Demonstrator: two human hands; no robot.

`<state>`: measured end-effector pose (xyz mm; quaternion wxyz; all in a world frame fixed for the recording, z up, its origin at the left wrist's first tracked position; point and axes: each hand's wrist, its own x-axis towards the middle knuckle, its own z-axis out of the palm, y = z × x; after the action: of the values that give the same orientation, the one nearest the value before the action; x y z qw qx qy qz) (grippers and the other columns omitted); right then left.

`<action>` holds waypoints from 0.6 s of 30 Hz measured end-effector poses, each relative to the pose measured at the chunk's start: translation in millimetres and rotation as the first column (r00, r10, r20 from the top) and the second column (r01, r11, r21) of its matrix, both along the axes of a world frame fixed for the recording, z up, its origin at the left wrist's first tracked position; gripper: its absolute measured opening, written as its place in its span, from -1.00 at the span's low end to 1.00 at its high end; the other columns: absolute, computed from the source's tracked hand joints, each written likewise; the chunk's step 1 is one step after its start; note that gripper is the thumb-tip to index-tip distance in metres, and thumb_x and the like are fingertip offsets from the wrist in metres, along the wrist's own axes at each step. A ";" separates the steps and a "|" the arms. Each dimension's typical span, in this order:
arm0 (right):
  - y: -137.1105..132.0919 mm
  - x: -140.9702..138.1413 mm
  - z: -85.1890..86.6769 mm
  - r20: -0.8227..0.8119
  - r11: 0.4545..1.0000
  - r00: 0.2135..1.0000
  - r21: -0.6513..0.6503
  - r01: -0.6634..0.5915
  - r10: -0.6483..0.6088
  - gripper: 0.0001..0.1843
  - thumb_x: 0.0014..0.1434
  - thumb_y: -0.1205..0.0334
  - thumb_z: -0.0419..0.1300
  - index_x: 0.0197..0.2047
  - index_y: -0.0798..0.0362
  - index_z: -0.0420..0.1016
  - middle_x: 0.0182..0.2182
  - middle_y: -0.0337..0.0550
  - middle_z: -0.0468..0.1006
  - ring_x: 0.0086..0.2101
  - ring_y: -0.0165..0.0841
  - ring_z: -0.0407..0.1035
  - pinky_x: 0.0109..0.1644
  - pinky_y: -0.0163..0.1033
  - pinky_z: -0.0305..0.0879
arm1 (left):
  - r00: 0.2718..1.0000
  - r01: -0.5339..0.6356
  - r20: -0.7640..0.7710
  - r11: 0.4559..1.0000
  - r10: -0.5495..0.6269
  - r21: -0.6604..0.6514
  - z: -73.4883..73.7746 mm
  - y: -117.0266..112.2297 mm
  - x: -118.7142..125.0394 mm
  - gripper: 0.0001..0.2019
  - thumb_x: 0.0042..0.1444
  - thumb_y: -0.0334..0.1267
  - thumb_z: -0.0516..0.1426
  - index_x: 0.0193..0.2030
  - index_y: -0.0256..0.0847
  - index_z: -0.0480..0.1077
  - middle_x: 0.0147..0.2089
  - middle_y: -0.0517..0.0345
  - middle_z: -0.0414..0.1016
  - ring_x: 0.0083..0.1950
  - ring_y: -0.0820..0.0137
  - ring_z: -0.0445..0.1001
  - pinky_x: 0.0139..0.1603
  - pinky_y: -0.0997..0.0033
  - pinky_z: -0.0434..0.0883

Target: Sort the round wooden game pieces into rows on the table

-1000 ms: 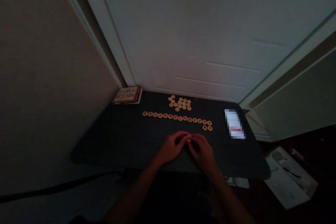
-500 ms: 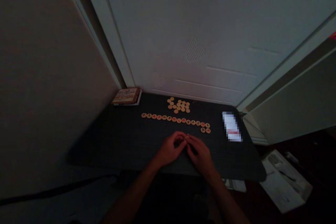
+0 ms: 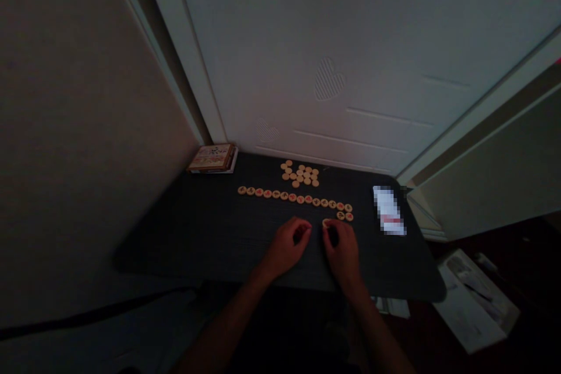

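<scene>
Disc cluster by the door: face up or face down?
Face down: the cluster shows plain tops with no marks, while the row in front shows red and dark characters.

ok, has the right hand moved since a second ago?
Yes. The right hand has left the left hand and gone right, toward the two discs below the end of the long row.

Small round pale wooden game piece (image 3: 326, 222), held by the right hand (image 3: 344, 248), just left of two like pieces (image 3: 345, 216)

flat box (image 3: 213, 158) at worktop (image 3: 197, 234) back-left corner | white blurred card (image 3: 388, 210) right side | white door (image 3: 350, 41) behind | papers (image 3: 473, 304) on floor
</scene>
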<state>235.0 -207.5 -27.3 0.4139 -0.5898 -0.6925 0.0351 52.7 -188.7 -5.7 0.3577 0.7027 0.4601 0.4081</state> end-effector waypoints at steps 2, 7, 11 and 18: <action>1.6 -0.1 -2.3 0.074 0.999 0.997 -0.014 0.039 -0.038 -0.80 0.34 0.18 0.14 -0.05 0.04 0.50 -0.16 -0.01 0.56 -0.08 -0.17 0.41 0.06 0.01 0.36 | 0.999 0.019 -0.026 1.000 -0.019 0.020 2.4 -0.6 0.2 -0.87 0.30 -0.25 0.09 -0.15 -0.15 0.47 -0.22 0.15 0.53 -0.22 0.38 0.50 -0.12 0.38 0.45; -0.3 -2.4 -4.5 0.179 0.997 0.981 -0.017 0.073 -0.069 -0.69 0.36 0.20 0.11 0.11 0.06 0.48 -0.09 0.04 0.53 -0.03 -0.14 0.36 0.07 0.01 0.30 | 0.995 0.071 -0.068 0.997 -0.069 0.027 7.6 -2.7 0.3 -0.84 0.32 -0.27 0.07 -0.14 -0.14 0.48 -0.20 0.15 0.52 -0.19 0.37 0.50 -0.09 0.38 0.43; -2.8 -3.2 -4.3 0.232 0.995 0.968 -0.007 0.098 -0.094 -0.58 0.37 0.19 0.08 0.24 0.07 0.40 -0.09 0.07 0.51 -0.04 -0.12 0.34 0.05 0.02 0.28 | 0.994 0.082 -0.079 0.996 -0.080 0.022 7.0 -3.1 0.4 -0.83 0.34 -0.27 0.05 -0.12 -0.14 0.48 -0.18 0.14 0.52 -0.17 0.37 0.50 -0.07 0.38 0.43; -2.7 -5.5 0.1 0.300 0.986 0.945 -0.058 0.158 -0.133 -0.52 0.36 0.14 0.07 0.30 0.05 0.36 -0.11 0.08 0.48 -0.09 -0.09 0.32 -0.02 0.02 0.27 | 0.992 0.094 -0.082 0.995 -0.093 0.015 5.5 -4.0 0.7 -0.82 0.35 -0.26 0.04 -0.13 -0.13 0.48 -0.18 0.14 0.52 -0.17 0.36 0.51 -0.08 0.38 0.43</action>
<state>229.4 -210.1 -27.3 0.2829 -0.6542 -0.6992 -0.0559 53.5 -192.8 -0.1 0.3509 0.7428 0.4369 0.3663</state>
